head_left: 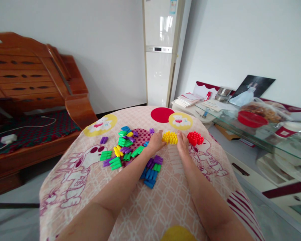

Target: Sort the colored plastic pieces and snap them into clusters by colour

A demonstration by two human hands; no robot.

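Note:
On the cloth-covered table, a cluster of yellow plastic building blocks point(170, 137) stands in tight rows between my two hands. My left hand point(157, 142) grips its left end, with thumb and finger around the edge. Against its right end presses my right hand point(182, 142), some of its fingers hidden. Just right of that hand sits a cluster of red blocks point(195, 138). Green blocks point(115, 163), purple blocks point(104, 140), blue blocks point(150, 177) and a few loose yellow blocks point(118, 151) lie scattered left of and beneath my left forearm.
The round table wears a patterned tablecloth point(165, 207). To the right, a glass-topped cabinet point(240, 124) carries a red bowl point(252, 118), papers point(188, 99) and a photo point(252, 89). A wooden bench point(27, 80) stands left; a white refrigerator point(158, 73) is behind.

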